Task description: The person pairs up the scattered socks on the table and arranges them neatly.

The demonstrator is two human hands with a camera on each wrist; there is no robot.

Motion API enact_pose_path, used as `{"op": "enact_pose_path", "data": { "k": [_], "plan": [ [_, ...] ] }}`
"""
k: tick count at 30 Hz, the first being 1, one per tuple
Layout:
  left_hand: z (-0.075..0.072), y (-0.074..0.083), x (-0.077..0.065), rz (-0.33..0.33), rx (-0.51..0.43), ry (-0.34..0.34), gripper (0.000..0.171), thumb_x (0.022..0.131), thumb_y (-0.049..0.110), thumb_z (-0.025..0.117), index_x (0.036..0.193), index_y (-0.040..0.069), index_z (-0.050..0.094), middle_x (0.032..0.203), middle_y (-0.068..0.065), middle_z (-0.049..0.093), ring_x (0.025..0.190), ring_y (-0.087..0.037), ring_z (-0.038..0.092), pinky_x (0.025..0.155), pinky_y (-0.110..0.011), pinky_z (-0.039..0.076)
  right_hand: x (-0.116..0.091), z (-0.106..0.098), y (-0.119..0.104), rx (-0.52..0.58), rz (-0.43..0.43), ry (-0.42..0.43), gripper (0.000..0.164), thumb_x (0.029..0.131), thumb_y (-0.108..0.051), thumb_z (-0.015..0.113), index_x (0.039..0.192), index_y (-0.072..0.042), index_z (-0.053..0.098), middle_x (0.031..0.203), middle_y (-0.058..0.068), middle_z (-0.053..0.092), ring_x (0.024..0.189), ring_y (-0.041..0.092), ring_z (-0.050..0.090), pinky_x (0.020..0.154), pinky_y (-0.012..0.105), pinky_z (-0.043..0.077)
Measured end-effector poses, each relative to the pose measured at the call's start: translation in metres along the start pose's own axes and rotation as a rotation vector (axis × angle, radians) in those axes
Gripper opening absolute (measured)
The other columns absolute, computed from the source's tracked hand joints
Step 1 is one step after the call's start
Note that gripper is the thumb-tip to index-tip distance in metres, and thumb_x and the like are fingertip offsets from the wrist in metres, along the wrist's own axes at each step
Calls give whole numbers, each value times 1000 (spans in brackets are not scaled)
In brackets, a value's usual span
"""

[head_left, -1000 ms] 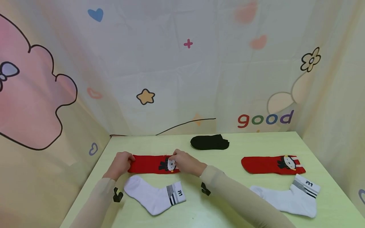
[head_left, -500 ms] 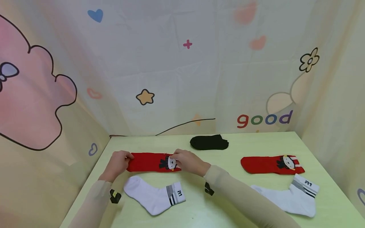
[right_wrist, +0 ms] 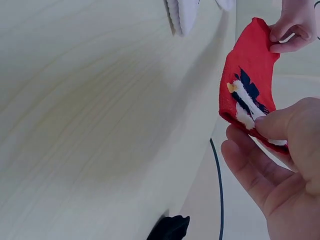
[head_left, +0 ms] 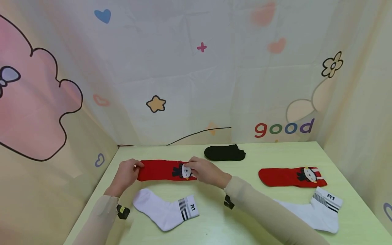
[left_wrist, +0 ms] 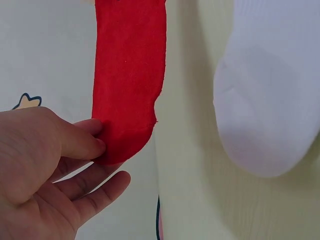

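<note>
A red sock (head_left: 157, 170) with a white-faced cartoon figure near its cuff is stretched sideways between both hands, held above the table. My left hand (head_left: 125, 175) pinches its toe end between thumb and fingers, which the left wrist view shows closely on the red toe (left_wrist: 125, 135). At the cuff, my right hand (head_left: 208, 171) pinches the fabric, its thumb over the cartoon figure (right_wrist: 245, 102) in the right wrist view. Just in front of the red sock lies a white sock (head_left: 165, 209) with black stripes at its cuff.
A black ankle sock (head_left: 225, 152) lies at the table's back. On the right are a matching red sock (head_left: 284, 177) and a second white striped sock (head_left: 324, 214), partly covered by the right sleeve (head_left: 263, 211). A printed curtain (head_left: 183, 68) stands behind the table (head_left: 211, 231).
Both hands have raised the red sock and moved it slightly away, widening the gap from the white sock in front. The other socks stay where they were.
</note>
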State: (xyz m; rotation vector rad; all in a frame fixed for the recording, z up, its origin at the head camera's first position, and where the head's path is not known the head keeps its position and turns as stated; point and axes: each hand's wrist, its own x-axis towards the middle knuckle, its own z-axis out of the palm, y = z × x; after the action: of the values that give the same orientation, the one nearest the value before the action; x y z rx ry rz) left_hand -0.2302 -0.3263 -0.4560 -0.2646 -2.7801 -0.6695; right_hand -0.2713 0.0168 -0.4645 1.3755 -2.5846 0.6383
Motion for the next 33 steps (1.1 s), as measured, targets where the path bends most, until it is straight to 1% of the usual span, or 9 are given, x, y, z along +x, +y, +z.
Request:
{"op": "enact_pose_path", "data": {
  "k": [6,13,22,26,33],
  "plan": [
    [-1,5,1,31,10,39,20,90,-12,60,99,-5,77,104,-22,73,94,-37,68,78,-47,60,-5,-7,2,4,-27,33,32,95,-1,71,126,-6,72,118,8,67,98,17,65,85,25,56],
    [-3,14,1,48,-12,57,19,90,-11,63,100,-4,78,105,-22,74,90,-34,67,74,-43,59,-14,-17,3,-13,-47,74,33,94,1,71,126,-5,71,120,9,67,97,17,65,81,25,57],
    [-5,26,2,74,-31,83,18,91,-9,65,100,-1,79,102,-17,75,79,-27,67,69,-39,58,-26,-29,7,-10,-52,109,37,92,2,72,129,-4,70,122,10,65,97,17,65,79,23,57],
    [-6,36,1,89,-54,78,17,91,-8,66,101,-1,78,102,-16,75,78,-27,69,68,-38,59,-34,-35,10,-5,-60,137,38,91,3,73,129,-3,70,122,10,65,95,17,65,79,23,57],
    [-3,49,0,85,-93,56,18,91,-9,67,102,-1,78,103,-16,74,78,-25,68,68,-36,60,-48,-45,13,32,-60,172,40,90,6,73,130,-1,69,123,12,65,100,19,65,82,25,58]
  ]
}}
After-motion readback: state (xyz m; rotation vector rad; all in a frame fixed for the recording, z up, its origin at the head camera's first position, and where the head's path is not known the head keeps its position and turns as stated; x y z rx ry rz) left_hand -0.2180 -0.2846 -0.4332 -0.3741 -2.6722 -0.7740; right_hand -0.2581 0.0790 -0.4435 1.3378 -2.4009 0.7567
